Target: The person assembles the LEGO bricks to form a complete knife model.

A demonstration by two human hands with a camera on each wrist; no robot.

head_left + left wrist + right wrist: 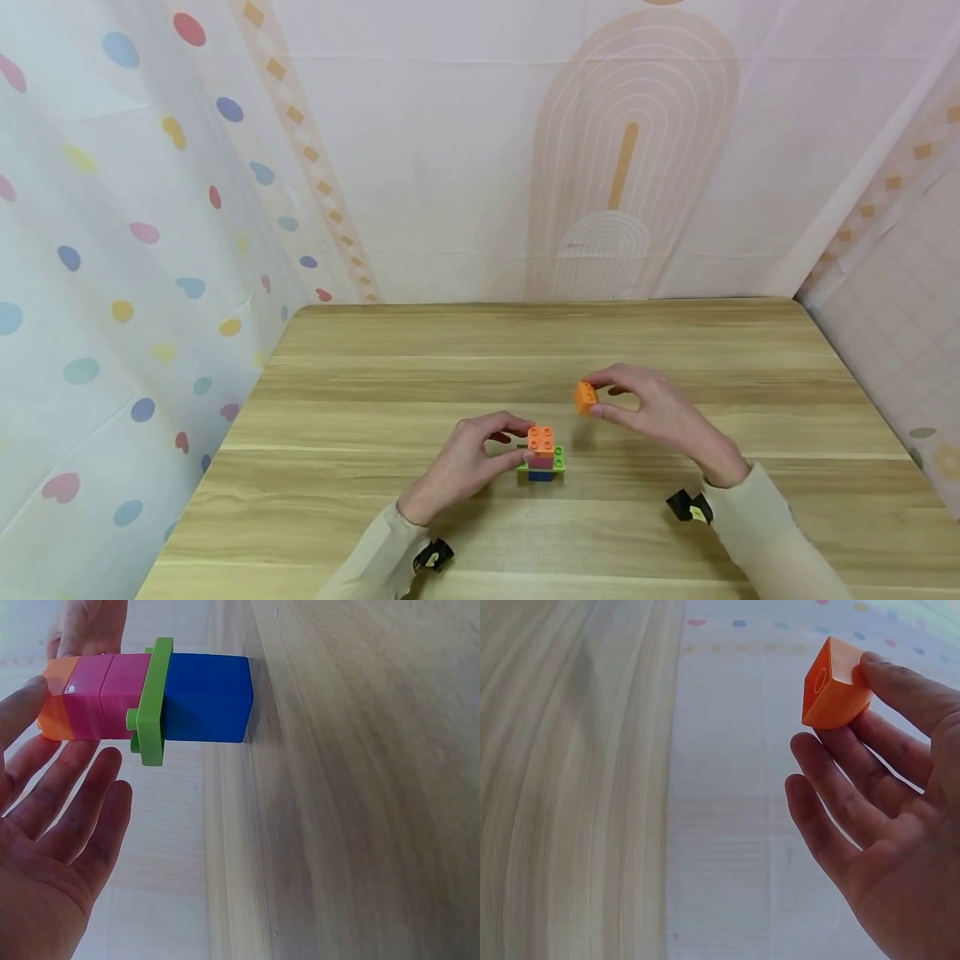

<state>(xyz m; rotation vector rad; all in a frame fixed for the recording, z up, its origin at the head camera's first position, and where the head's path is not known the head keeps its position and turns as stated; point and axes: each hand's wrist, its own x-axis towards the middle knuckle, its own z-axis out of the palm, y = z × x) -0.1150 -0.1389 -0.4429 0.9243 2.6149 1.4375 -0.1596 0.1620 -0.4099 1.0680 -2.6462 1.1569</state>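
A stack of toy building bricks stands upright on the table, with a blue brick (208,697) at the bottom. Above it come a wider green plate (154,705), two pink bricks (105,697) and an orange brick (541,439) on top. My left hand (467,458) pinches the stack at that top orange brick, thumb on one side and fingers on the other. Up and to the right of the stack, my right hand (663,410) holds a loose orange brick (838,686) off the table, between thumb and fingertips. Its hollow underside shows in the right wrist view.
The wooden table (375,358) spreads around both hands. A patterned curtain (450,150) hangs behind its far edge, and a dotted one (150,275) hangs on the left. Black straps (690,507) with small devices sit at the wrists.
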